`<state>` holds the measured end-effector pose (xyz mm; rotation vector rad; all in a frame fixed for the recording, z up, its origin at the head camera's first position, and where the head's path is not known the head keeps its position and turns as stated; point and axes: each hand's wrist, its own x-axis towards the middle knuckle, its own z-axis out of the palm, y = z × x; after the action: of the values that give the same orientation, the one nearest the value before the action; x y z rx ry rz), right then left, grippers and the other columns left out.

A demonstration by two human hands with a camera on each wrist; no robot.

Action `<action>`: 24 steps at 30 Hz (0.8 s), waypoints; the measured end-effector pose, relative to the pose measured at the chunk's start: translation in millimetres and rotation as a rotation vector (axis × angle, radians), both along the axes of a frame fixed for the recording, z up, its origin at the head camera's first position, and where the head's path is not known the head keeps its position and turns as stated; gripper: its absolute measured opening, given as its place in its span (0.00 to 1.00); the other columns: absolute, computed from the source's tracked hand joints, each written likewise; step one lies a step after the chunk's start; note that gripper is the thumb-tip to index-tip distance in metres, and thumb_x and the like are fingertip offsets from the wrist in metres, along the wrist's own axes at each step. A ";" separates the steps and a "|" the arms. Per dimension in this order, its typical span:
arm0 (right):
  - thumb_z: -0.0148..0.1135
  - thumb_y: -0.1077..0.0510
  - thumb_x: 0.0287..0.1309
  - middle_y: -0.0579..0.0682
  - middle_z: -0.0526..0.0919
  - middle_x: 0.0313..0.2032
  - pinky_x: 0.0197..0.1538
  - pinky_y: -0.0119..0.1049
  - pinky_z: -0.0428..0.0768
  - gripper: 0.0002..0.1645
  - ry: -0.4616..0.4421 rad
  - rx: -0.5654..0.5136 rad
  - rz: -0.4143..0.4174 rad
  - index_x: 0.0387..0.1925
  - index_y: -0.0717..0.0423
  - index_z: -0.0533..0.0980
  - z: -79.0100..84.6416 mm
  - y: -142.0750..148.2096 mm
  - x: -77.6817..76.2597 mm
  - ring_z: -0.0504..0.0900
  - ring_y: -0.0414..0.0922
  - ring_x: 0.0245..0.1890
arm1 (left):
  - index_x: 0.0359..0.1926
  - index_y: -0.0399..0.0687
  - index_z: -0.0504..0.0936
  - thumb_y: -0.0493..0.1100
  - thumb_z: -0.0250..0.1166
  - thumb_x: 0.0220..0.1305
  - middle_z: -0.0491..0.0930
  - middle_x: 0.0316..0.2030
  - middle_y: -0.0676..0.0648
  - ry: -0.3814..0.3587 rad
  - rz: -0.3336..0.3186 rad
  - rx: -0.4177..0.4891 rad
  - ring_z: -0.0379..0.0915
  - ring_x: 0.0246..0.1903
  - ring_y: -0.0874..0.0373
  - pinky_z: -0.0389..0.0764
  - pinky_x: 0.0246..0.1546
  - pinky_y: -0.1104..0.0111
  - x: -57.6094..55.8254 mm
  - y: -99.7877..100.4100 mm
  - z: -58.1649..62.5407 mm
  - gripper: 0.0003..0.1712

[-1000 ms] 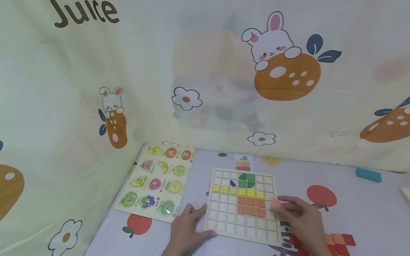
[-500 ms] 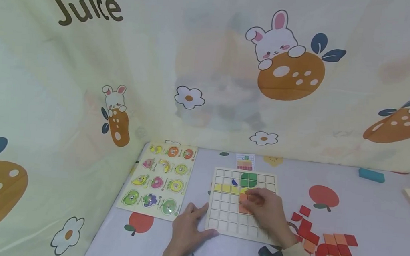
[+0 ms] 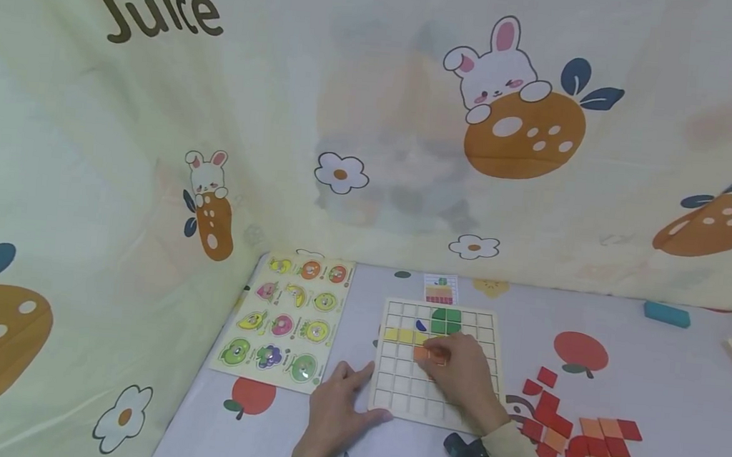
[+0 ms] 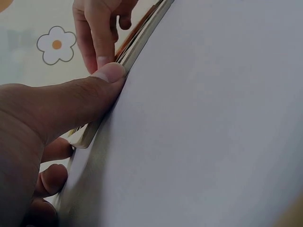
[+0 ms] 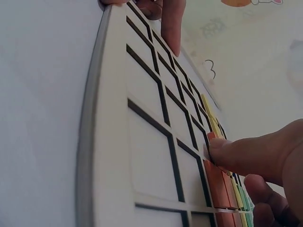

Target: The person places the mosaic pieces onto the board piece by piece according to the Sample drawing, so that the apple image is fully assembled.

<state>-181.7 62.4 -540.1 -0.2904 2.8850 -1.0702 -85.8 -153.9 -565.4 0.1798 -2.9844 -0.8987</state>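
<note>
A pale wooden grid board (image 3: 391,395) lies on the table, with green, blue, yellow and orange tiles set in its cells. My left hand (image 3: 338,416) grips its near left corner, thumb along the near edge and fingers at the left side; the left wrist view shows the thumb (image 4: 80,101) pressed to the edge. Over the board's middle, my right hand (image 3: 464,376) pinches an orange square tile (image 3: 421,353) at the row below the yellow tiles (image 3: 398,335). In the right wrist view that tile (image 5: 211,135) stands slightly raised at the fingertip. The hand hides most orange tiles.
Loose red and orange tiles (image 3: 607,448) lie to the right of the board. A fruit picture board (image 3: 264,371) is at the left. A small pattern card (image 3: 441,290) lies behind the grid, a teal block (image 3: 667,314) at the far right.
My right hand has brought the orange tile from beside the board's right edge leftward over the grid, to the left end of the orange rows. The left hand stays at the corner.
</note>
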 end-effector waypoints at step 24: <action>0.79 0.45 0.59 0.47 0.87 0.45 0.46 0.42 0.82 0.22 -0.134 -0.060 -0.011 0.52 0.50 0.88 21.5 46.5 12.4 0.79 0.46 0.44 | 0.71 0.63 0.80 0.73 0.81 0.43 0.64 0.34 0.60 0.003 0.004 -0.037 0.58 0.31 0.66 0.61 0.31 0.74 2.5 0.7 1.9 0.53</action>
<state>-169.3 108.9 -518.6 -0.1982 2.7439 -1.1337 -83.4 -153.2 -563.5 0.1829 -2.9945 -0.8417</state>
